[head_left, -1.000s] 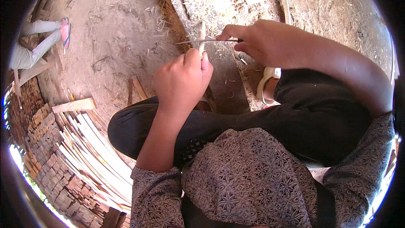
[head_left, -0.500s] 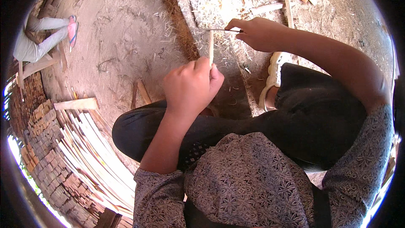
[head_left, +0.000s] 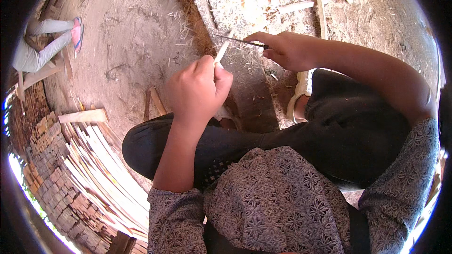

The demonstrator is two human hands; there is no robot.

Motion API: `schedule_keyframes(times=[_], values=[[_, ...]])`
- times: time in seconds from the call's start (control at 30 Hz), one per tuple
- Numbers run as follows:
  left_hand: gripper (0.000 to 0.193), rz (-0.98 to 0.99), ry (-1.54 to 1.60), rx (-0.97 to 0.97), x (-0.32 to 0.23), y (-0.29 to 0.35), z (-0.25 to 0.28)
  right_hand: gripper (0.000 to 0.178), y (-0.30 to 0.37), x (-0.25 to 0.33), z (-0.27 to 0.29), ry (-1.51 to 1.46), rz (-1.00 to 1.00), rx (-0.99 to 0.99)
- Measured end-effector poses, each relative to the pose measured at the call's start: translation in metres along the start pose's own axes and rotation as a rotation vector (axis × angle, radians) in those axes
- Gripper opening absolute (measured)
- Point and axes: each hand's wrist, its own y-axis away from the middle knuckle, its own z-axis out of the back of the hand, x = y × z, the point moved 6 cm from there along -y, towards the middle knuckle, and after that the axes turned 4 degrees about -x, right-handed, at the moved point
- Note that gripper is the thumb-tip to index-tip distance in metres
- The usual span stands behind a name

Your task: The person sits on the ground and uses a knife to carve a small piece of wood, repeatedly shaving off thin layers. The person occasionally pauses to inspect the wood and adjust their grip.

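My left hand (head_left: 197,84) is closed round a pale wooden stick (head_left: 221,52), whose far end sticks out up and to the right past my thumb. My right hand (head_left: 285,49) grips the dark handle of a knife (head_left: 238,40), one finger stretched along toward the blade. The thin blade points left and crosses the stick near its far end. Whether the edge bites into the wood cannot be made out. Below both hands lies a wooden plank (head_left: 249,89) on the ground.
Wood shavings (head_left: 235,4) cover the ground ahead. Wood strips (head_left: 319,14) lie at the far right. At lower left are long pale slats (head_left: 103,174) beside a stack of wood blocks (head_left: 56,188). Another person's legs (head_left: 47,47) in sandals show at far left.
My left hand has moved left and slightly down, and the stick now tilts to the right. My right hand has come slightly lower, with the knife blade angled more steeply.
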Motion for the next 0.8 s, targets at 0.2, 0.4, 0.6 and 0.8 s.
schedule_keyframes(times=[0.2,0.4,0.6,0.8], values=[[0.017,0.049,-0.02,-0.012,0.01,0.0,0.003,0.045,0.013,0.049,0.01,0.079,0.061,-0.075],[0.016,0.107,0.015,0.036,0.009,-0.005,-0.001,0.039,0.013,0.046,0.012,0.045,0.168,-0.137],[0.017,0.128,0.016,-0.011,0.017,-0.008,-0.003,0.047,-0.013,-0.003,0.001,0.23,0.082,-0.119],[0.018,0.202,0.137,-0.059,0.033,-0.002,0.006,0.043,-0.007,-0.084,-0.007,0.224,-0.127,-0.058]])
